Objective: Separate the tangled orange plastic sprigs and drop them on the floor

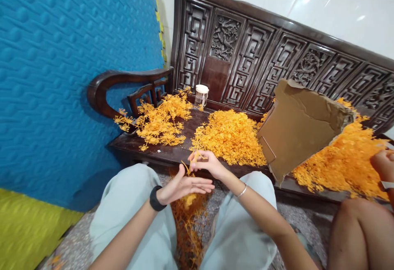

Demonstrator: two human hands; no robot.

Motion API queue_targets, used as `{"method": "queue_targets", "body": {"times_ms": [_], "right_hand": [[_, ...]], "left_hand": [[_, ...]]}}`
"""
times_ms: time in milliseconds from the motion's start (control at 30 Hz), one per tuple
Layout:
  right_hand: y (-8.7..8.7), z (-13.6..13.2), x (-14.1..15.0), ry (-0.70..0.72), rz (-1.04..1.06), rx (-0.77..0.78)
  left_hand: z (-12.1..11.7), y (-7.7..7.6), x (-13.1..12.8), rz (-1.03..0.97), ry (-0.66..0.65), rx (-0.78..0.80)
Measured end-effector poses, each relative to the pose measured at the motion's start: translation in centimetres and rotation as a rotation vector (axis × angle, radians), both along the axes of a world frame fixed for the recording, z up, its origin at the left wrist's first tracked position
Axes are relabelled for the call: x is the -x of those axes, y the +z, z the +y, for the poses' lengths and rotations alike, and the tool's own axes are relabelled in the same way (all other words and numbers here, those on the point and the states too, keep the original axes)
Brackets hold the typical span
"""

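Note:
Between my knees, my left hand (183, 188) is held palm up with its fingers stretched out, the thumb raised. Just above it, my right hand (209, 165) pinches a thin orange plastic flower sprig (196, 154) between thumb and fingers. The sprig's lower end hangs close to my left thumb; whether they touch I cannot tell. In front of my hands lies a dense heap of orange plastic sprigs (230, 136) on the dark wooden bench (192, 126). More orange pieces (197, 225) lie below my hands between my legs, partly hidden.
A looser pile of orange sprigs (166, 118) lies at the bench's left end, by a lidded clear jar (201, 97). A cardboard sheet (301, 126) stands between the middle heap and a larger right heap (338, 163). Another person's hand (383, 165) is at far right.

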State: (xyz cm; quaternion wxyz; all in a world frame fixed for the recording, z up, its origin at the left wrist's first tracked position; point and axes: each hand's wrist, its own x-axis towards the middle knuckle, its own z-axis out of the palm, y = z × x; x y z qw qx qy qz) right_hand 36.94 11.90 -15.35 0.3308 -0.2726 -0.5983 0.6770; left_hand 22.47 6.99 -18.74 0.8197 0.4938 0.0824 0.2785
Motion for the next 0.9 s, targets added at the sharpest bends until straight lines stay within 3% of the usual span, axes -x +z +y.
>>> {"method": "queue_targets", "body": {"times_ms": [200,467,667,767,900], "right_hand": [[0.6,-0.1,-1.4,0.13,0.12,0.046],[1.1,0.2,-2.7,0.283,0.137,-0.036],[2.9,-0.4,-2.8,0.146,0.259,-0.092],[4.0,-0.5,-3.0,0.061,0.294,-0.138],[4.3,-0.5,-3.0,0.061,0.308,-0.128]], "left_hand": [[0.1,-1.4,-0.6,-0.172,-0.019,0.019],[-1.5,-0.4,-0.4,0.068,0.016,-0.132],[-1.5,0.4,0.4,0.192,0.264,-0.185],[-1.2,-0.1,0.0,0.318,0.415,-0.222],[-0.9,-1.1,-1.3,0.423,0.557,-0.286]]}}
